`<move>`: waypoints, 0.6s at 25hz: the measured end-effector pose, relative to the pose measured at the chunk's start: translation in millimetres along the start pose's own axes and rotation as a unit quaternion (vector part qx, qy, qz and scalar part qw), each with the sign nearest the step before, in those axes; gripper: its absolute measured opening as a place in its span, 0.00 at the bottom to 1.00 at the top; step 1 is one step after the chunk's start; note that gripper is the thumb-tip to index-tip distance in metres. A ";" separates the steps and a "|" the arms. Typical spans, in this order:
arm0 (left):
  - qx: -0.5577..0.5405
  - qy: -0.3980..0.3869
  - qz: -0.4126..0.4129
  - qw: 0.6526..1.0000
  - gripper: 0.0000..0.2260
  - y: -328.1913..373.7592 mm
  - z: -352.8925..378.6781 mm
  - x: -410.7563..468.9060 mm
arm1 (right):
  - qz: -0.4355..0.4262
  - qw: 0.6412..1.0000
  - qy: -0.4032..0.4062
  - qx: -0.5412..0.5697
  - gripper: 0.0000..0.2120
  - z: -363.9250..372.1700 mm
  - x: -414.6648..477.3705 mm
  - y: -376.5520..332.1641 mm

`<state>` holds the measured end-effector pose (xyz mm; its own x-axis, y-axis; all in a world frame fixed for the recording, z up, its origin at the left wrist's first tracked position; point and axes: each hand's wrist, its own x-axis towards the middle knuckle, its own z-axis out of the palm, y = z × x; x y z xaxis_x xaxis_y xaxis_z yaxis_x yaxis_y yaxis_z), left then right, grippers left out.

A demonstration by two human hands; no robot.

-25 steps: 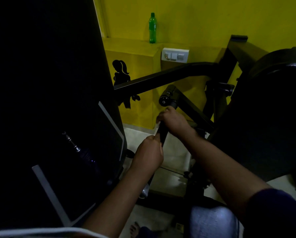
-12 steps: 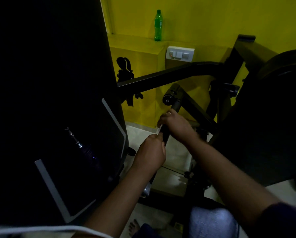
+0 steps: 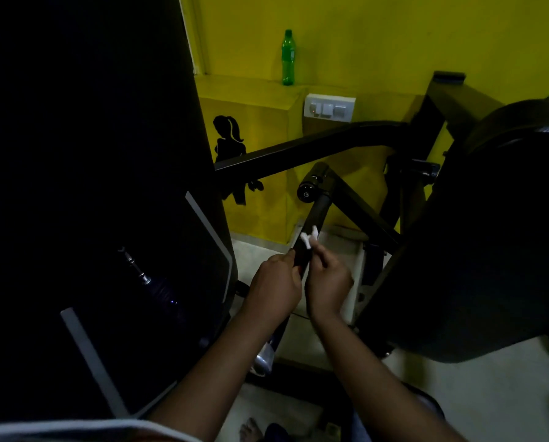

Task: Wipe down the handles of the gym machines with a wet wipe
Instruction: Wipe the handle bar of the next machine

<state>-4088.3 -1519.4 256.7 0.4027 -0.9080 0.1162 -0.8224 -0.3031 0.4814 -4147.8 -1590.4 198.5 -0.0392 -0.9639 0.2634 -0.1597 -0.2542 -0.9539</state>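
Black and round, the machine handle (image 3: 318,212) slanted down from its end cap toward us. Our left grip (image 3: 274,288) was curled round the lower end of that handle. Just right of the handle, our right grip (image 3: 329,282) pinched a small white wet wipe (image 3: 309,238) at its fingertips. The wipe lay against the handle just above the left grip. Blur kept us from telling how the other right fingers lay. Well above the handle a green bottle (image 3: 288,57) stood on a yellow ledge (image 3: 251,87). A white switch plate (image 3: 329,107) sat nearer the handle.
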 end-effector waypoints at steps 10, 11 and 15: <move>-0.006 -0.050 -0.031 0.998 0.21 2.3 3.0 5.9 | 0.472 0.789 -0.051 0.391 0.13 28.6 33.4 15.5; -0.010 -0.058 -0.037 0.998 0.22 2.2 3.9 7.2 | 0.496 0.758 -0.098 0.412 0.14 26.4 20.8 16.9; -0.028 -0.083 -0.055 0.995 0.23 -0.1 8.9 12.1 | 0.520 0.689 -0.165 0.478 0.13 22.9 9.8 14.3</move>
<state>-4086.9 -1533.0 250.3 0.4124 -0.9073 -0.0823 -0.7522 -0.3901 0.5311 -4127.9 -1605.3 184.2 0.6092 -0.5896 -0.5303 0.5135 0.8029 -0.3027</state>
